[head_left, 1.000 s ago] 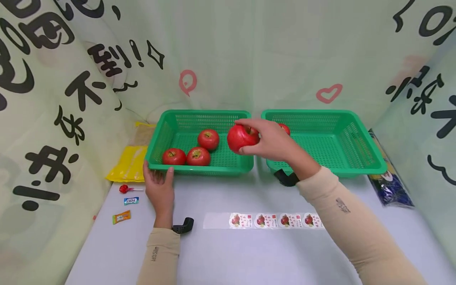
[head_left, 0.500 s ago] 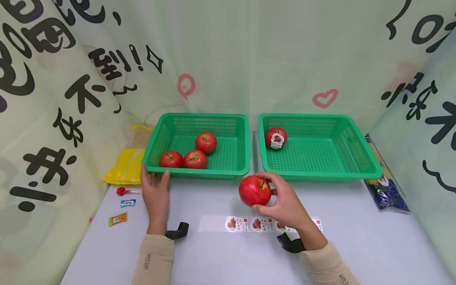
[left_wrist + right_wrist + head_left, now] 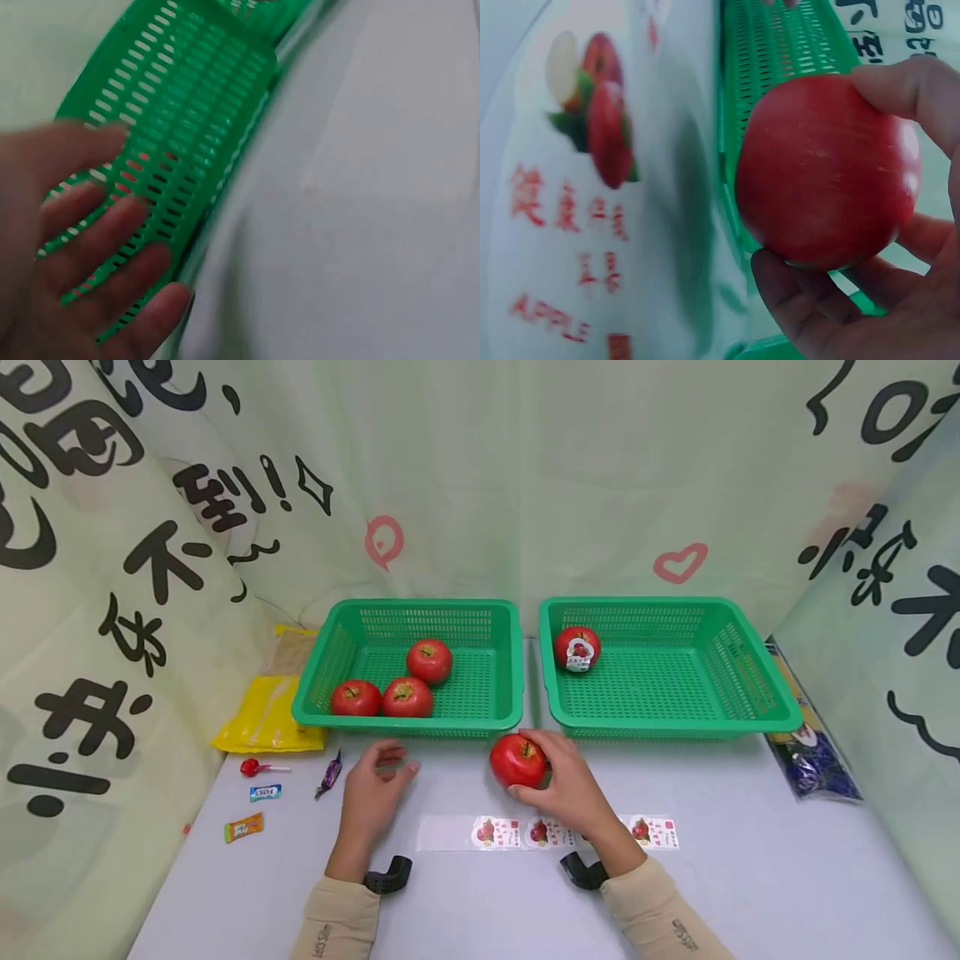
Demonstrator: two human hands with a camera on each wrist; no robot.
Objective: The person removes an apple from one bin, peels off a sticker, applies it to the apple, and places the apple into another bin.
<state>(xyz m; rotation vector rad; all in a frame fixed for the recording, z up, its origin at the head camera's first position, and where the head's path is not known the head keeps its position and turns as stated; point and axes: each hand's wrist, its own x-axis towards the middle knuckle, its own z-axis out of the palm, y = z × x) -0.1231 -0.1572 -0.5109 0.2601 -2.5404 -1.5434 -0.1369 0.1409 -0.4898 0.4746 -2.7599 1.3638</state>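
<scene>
My right hand (image 3: 564, 777) grips a red apple (image 3: 517, 761) over the table, in front of the gap between two green baskets. The right wrist view shows the thumb and fingers around this apple (image 3: 829, 172), with no sticker on its visible side. A strip of apple stickers (image 3: 495, 832) lies just below it, partly hidden by the right hand. My left hand (image 3: 375, 787) hovers in front of the left basket (image 3: 480, 725) with fingers loosely bent, holding nothing. Several apples (image 3: 408, 697) sit in that basket. One apple (image 3: 577, 649) bearing a round white sticker lies in the right basket (image 3: 675, 681).
At the left lie a red lollipop (image 3: 251, 767), a blue wrapped candy (image 3: 265, 793), an orange one (image 3: 243, 828) and a purple one (image 3: 328, 775). A yellow bag (image 3: 273, 714) is beside the left basket. A dark blue packet (image 3: 813, 760) lies right of the right basket.
My right hand has brought the apple out from above the left basket, down and toward me. My left hand has let go of the basket's front rim and moved right, uncovering the purple candy.
</scene>
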